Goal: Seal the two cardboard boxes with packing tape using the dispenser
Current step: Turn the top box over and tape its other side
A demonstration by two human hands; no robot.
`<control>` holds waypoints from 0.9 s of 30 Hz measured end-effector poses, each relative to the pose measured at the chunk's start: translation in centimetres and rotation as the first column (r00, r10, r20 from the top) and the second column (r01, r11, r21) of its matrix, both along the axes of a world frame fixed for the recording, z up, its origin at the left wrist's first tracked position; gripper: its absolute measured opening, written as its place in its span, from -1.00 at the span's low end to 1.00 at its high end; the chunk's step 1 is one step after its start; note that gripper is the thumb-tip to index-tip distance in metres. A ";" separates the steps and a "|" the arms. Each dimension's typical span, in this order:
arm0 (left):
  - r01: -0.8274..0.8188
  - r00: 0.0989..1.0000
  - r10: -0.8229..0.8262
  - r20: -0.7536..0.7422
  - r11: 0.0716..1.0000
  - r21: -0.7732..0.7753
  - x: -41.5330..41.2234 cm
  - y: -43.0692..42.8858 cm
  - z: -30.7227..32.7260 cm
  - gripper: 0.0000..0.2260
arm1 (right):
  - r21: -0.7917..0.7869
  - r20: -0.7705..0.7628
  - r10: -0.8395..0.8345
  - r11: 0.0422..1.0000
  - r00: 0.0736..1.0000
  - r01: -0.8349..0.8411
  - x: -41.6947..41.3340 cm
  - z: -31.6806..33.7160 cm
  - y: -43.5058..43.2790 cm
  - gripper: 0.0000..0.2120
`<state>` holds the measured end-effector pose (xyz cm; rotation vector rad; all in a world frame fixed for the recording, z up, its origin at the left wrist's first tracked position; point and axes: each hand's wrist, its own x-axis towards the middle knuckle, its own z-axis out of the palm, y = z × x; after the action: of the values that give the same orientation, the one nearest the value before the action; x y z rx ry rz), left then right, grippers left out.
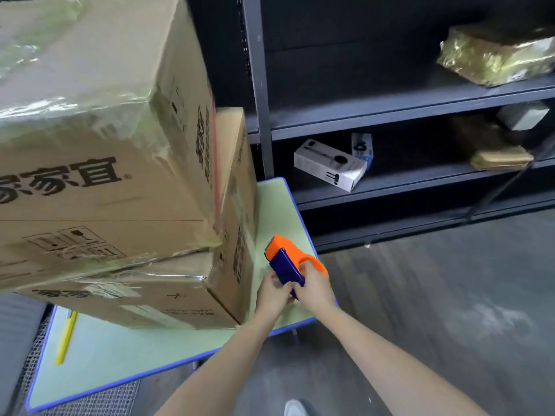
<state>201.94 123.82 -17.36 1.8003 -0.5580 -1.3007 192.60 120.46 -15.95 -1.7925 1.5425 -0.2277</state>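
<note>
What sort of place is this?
Likely a stockroom or packing area: metal shelving holds wrapped parcels, taped cartons sit stacked on a table, and both hands hold a tape dispenser.

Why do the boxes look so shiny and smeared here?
Head view: light glares off glossy clear tape or film on the upper box and lower box. Head view: motion blur smears their print and the floor; the tape dispenser looks sharper. Head view: the wide lens makes the shelf post lean.

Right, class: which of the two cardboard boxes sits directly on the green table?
The lower box, beside the tape dispenser, sits on the table; the upper box rests on top of it.
</note>
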 end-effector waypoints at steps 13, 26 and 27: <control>0.130 0.988 -0.136 0.067 0.988 0.083 -0.1 0.5 -1.9 -0.82 | -0.188 -0.232 -0.034 0.982 0.972 -0.010 1.5 -2.7 2.1 -0.84; 0.140 0.981 -0.135 0.141 0.990 -0.021 0.7 -0.1 3.2 -0.72 | -0.217 -0.069 -0.066 0.975 0.995 0.050 1.8 2.1 0.0 -0.70; 0.134 0.979 -0.124 0.160 0.990 -0.049 0.7 -0.2 4.7 -0.71 | -0.219 -0.009 -0.074 0.973 0.997 0.070 1.9 3.1 -0.1 -0.69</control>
<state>202.60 123.61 -12.66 1.8529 -0.8036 -1.2211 194.45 120.36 -12.85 -1.9117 1.6494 -0.4340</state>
